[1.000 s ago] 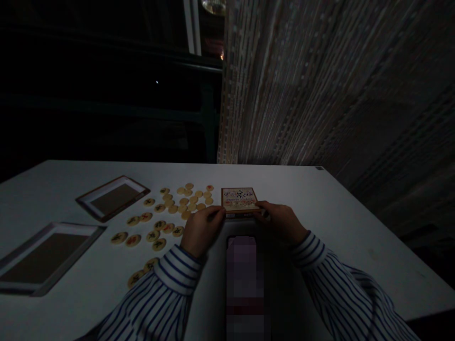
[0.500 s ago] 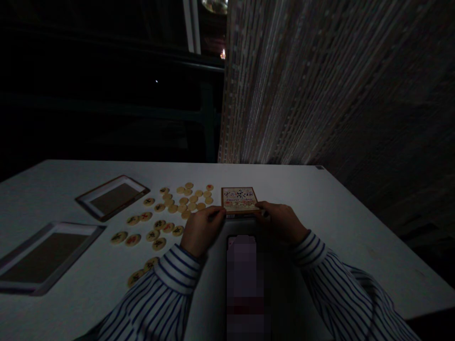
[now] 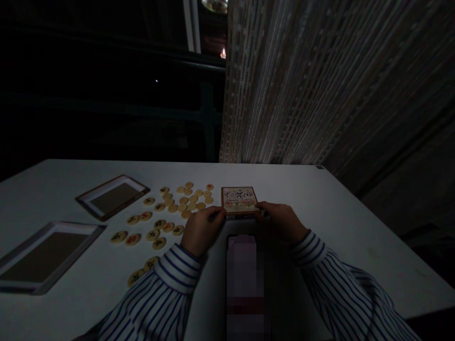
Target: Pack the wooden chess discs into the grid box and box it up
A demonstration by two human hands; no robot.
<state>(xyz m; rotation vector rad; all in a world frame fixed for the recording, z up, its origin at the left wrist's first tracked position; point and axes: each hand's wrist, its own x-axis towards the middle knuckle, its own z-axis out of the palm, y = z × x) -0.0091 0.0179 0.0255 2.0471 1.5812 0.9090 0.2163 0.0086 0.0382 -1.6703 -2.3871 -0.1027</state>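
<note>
A small square Chinese chess box [image 3: 240,199], with dark brushed characters and "Chinese Chess" printed on top, lies before me on the white table [image 3: 341,246]. Both hands pinch its near corners. My left hand [image 3: 202,229] is closed at the near left corner, thumb and finger together. At the near right corner my right hand [image 3: 282,220] is closed, with its lower fingers in shadow. Round wooden chess pieces [image 3: 172,208], some face up with black or red characters, are scattered just left of my left hand. My striped sleeve partly covers the nearest pieces.
Two shallow open trays [image 3: 115,195], the nearer one larger [image 3: 50,255], lie on the left of the table. A string curtain [image 3: 277,85] hangs beyond the far edge. In front of my body is a blurred, pixelated phone-like object [image 3: 241,265].
Almost nothing differs. Both hands stay at the box's near corners, and the box and pieces keep their places.
</note>
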